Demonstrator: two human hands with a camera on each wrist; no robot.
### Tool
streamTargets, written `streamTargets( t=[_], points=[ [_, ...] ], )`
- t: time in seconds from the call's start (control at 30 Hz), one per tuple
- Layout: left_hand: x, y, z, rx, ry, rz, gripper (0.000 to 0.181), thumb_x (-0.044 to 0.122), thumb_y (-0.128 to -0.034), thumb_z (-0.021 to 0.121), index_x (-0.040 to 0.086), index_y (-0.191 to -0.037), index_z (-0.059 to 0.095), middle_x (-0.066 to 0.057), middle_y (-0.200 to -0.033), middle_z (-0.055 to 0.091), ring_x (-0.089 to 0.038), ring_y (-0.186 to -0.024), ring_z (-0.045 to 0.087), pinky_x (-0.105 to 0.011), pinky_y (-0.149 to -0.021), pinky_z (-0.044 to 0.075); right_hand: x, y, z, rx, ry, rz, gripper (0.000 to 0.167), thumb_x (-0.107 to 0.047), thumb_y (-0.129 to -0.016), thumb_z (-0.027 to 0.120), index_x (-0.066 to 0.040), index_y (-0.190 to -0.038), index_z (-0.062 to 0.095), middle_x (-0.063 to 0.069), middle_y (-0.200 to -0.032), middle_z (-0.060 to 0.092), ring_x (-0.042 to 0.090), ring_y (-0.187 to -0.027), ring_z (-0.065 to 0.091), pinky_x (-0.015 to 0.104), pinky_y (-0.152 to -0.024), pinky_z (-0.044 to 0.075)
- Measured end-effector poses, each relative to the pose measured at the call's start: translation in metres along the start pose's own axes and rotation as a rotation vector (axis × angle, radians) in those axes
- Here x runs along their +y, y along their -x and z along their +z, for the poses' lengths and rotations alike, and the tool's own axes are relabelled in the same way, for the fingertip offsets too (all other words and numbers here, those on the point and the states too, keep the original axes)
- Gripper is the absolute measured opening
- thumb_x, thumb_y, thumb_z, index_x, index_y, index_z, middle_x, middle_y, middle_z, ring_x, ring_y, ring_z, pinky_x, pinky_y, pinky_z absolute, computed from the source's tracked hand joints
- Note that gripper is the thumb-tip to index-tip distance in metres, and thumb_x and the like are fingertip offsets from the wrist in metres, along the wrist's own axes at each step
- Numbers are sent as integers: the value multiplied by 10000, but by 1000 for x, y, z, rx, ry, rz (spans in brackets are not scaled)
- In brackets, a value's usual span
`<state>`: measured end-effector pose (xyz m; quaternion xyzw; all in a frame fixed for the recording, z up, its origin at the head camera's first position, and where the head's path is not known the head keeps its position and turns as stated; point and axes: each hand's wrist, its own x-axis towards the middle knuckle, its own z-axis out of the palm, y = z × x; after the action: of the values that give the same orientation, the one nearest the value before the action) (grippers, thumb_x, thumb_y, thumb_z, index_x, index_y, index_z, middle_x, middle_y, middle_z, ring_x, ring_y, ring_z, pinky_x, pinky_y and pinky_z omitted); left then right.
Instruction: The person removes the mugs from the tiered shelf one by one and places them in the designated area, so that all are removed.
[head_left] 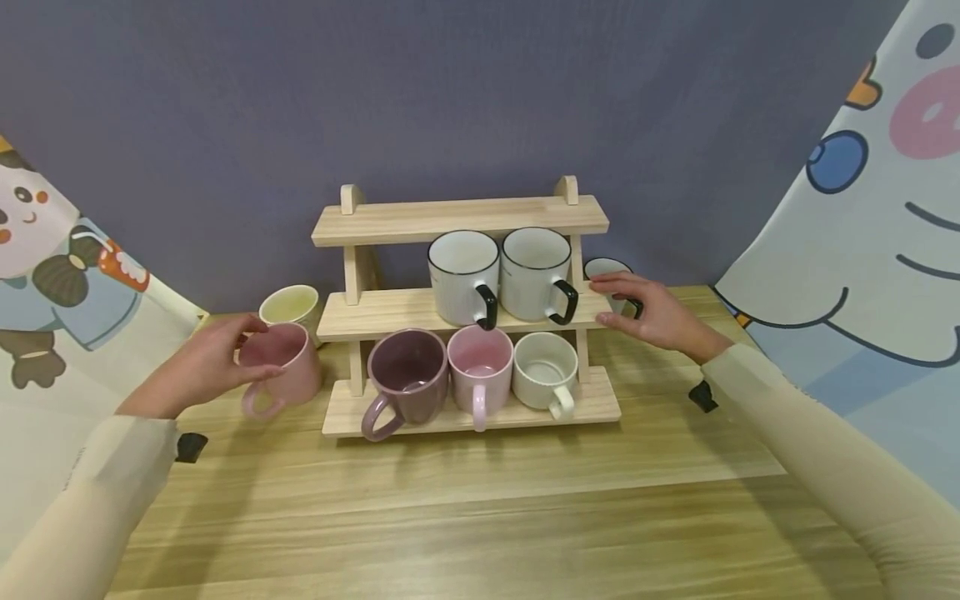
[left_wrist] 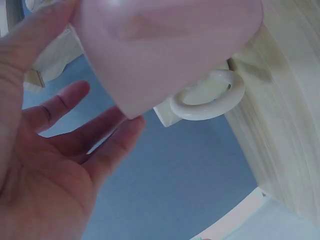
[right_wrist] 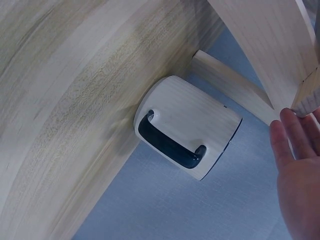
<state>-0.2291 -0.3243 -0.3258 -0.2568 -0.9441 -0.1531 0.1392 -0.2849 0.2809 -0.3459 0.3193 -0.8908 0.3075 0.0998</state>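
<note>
My left hand (head_left: 206, 358) grips the pink mug (head_left: 300, 379) left of the wooden rack, thumb at its near side and fingers by the far rim. In the left wrist view the hand (left_wrist: 50, 170) has thumb and fingertips against the pink mug (left_wrist: 170, 45). My right hand (head_left: 660, 315), fingers fairly straight, touches the right end of the rack's middle shelf (head_left: 382, 312). In the right wrist view, the fingertips of this hand (right_wrist: 302, 180) meet the shelf's edge. Behind it stands a black-handled white mug (right_wrist: 190, 120), partly hidden in the head view.
Two black-rimmed white mugs (head_left: 462, 283) (head_left: 534, 279) stand on the middle shelf. The bottom shelf holds a purple mug (head_left: 412, 400), a pink mug (head_left: 480, 375) and a cream mug (head_left: 543, 383). A pale yellow cup (head_left: 300, 310) stands behind the gripped mug.
</note>
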Motion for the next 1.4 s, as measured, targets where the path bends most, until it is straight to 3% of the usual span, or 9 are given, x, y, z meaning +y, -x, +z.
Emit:
streamTargets(
  t=[0.23, 0.37, 0.6, 0.87, 1.03, 1.23, 1.4],
  points=[
    [-2, 1, -4, -63, -4, -64, 487, 233, -726, 834, -23, -1051, 577, -105, -889, 624, -229, -755, 560, -384, -631, 455, -2, 1, -1, 9, 1, -18, 496, -213, -856, 715, -37, -1295, 565, 69, -1343, 508, 226, -1169, 493, 392, -888, 444],
    [-2, 0, -5, -61, -8, -60, 477, 172, -727, 829, -45, -1062, 568, -139, -911, 625, -264, -784, 583, -427, -654, 467, -3, 1, -2, 9, 1, -25, 492, -206, -857, 714, -38, -1295, 565, 75, -1340, 509, 224, -1161, 499, 320, -880, 440],
    [-2, -1, -5, -35, -25, -42, 460, 89, -716, 822, -63, -1066, 565, -186, -924, 626, -307, -789, 599, -456, -663, 470, -2, 1, -1, 8, 7, -18, 494, -217, -857, 716, -46, -1296, 567, 70, -1342, 510, 222, -1147, 510, 343, -875, 445],
    [-3, 0, -4, -46, -30, -48, 451, 46, -717, 798, -70, -1079, 556, -188, -934, 623, -309, -797, 595, -457, -670, 470, -2, 1, -1, 10, -5, -13, 497, -220, -855, 718, -52, -1299, 567, 58, -1345, 507, 213, -1156, 504, 322, -883, 440],
    [-2, 1, -3, -50, -35, -45, 448, 99, -731, 797, -73, -1072, 563, -174, -920, 627, -286, -771, 589, -441, -657, 470, -2, 1, -1, 5, -2, -6, 499, -223, -859, 714, -51, -1302, 562, 61, -1348, 505, 216, -1164, 496, 335, -883, 439],
    [7, -4, -6, -45, -46, -47, 427, 176, -780, 767, -71, -1073, 581, -196, -942, 631, -300, -769, 587, -435, -639, 461, -3, 1, -1, -3, -8, 10, 506, -241, -863, 709, -58, -1310, 557, 60, -1350, 501, 222, -1165, 494, 387, -886, 437],
    [28, -16, -12, -25, -23, -44, 419, 214, -807, 749, -41, -1092, 575, -220, -1003, 612, -371, -885, 567, -508, -739, 438, -4, 1, -1, 0, -2, 13, 503, -245, -862, 710, -67, -1308, 562, 52, -1348, 503, 214, -1144, 506, 390, -878, 437]
  ],
)
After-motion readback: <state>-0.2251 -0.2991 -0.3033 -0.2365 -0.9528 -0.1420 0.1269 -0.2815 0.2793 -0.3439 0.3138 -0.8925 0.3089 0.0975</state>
